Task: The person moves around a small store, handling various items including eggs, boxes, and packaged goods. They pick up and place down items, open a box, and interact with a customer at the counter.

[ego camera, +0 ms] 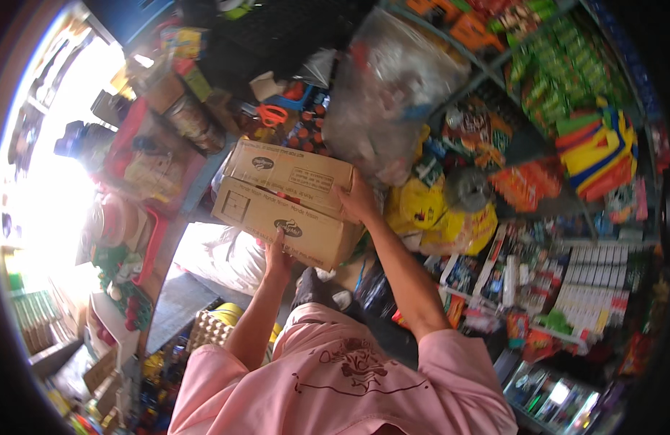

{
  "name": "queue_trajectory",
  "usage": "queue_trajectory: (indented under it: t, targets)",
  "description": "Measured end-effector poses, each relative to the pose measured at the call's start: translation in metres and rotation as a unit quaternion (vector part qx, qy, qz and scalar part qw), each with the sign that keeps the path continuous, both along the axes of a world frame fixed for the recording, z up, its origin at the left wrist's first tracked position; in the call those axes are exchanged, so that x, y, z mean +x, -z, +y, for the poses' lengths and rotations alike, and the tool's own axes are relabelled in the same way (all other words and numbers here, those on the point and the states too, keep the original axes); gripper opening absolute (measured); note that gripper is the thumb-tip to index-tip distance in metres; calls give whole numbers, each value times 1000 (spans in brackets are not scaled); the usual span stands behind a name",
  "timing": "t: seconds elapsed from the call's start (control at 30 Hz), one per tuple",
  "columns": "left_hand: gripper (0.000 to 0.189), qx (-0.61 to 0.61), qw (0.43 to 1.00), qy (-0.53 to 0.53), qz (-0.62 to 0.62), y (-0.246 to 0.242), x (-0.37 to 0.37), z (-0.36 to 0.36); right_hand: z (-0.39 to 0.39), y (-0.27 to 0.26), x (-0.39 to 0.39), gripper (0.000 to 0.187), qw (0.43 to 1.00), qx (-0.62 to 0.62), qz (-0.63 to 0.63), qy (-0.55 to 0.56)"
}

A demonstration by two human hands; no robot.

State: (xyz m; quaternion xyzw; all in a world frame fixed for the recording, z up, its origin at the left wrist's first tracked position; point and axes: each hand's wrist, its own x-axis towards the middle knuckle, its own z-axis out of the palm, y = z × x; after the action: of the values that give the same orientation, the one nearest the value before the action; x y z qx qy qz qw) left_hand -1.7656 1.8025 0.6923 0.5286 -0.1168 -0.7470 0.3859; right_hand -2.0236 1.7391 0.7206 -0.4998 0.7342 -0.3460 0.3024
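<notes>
Both my hands hold a brown cardboard carton (258,204) in front of my body. It bears printed Lucky Me! marks, and a narrow gap between its top flaps shows a bit of red inside. My left hand (279,254) grips the near side, with the thumb on the printed face. Around the right end of the carton is my right hand (359,198), its fingers over the edge of the far flap. What fills the carton is mostly hidden by the flaps.
Beyond the carton hangs a large clear plastic bag (389,81). Yellow plastic bags (449,212) lie to the right, below shelves of green packets (571,70). At left, a counter (166,261) carries a plastic jar (114,217) and a red tray (153,244). Egg trays (208,329) stand low at left.
</notes>
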Motion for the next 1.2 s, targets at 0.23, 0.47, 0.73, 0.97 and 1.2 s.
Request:
queue_trajectory:
  t: [0.23, 0.47, 0.73, 0.97, 1.2]
  targets:
    - [81, -7, 978, 153, -142, 10, 2, 1, 18, 12, -1, 74, 994, -18, 97, 37]
    - [87, 68, 971, 201, -113, 12, 15, -3, 82, 52, -14, 59, 961, -146, -21, 232]
    - [61, 71, 731, 678, -38, 27, 56, 19, 491, 236, 28, 30, 879, 389, 151, 231]
    - [39, -86, 492, 861, -98, 73, -73, 60, 677, 169, 233, 29, 705, 407, 30, 580]
    - [34, -268, 215, 934, -95, 28, -198, 150, 620, 170, 416, 33, 403, 173, -270, 857]
